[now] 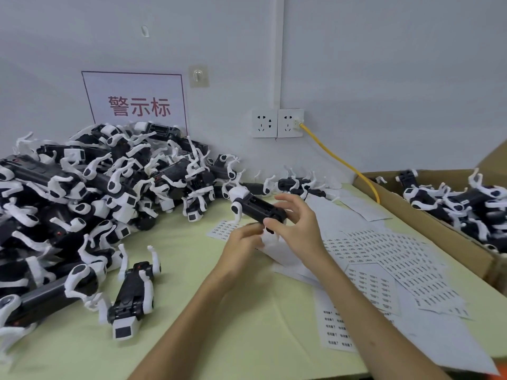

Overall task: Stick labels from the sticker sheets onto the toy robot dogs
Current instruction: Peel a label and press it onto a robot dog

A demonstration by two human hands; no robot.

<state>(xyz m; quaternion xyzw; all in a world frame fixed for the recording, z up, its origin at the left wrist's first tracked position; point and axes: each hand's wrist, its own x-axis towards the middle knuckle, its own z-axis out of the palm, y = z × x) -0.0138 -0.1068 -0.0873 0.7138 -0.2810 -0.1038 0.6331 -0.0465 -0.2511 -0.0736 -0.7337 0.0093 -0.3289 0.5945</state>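
A black-and-white toy robot dog (255, 207) is held belly-up above the middle of the green table. My right hand (295, 224) grips its rear end, thumb on the near side and fingers curled over the top. My left hand (242, 242) sits just below it, fingers curled under the dog's white legs; whether they pinch a label is hidden. White sticker sheets (384, 256) with rows of small printed labels lie spread to the right of my hands. A smaller sheet (222, 229) lies just left of my left hand.
A large heap of toy dogs (82, 187) covers the table's left side, and one dog (131, 294) lies apart in front of it. A cardboard box (452, 204) holding more dogs stands at the right. A yellow cable (343, 163) runs from the wall sockets.
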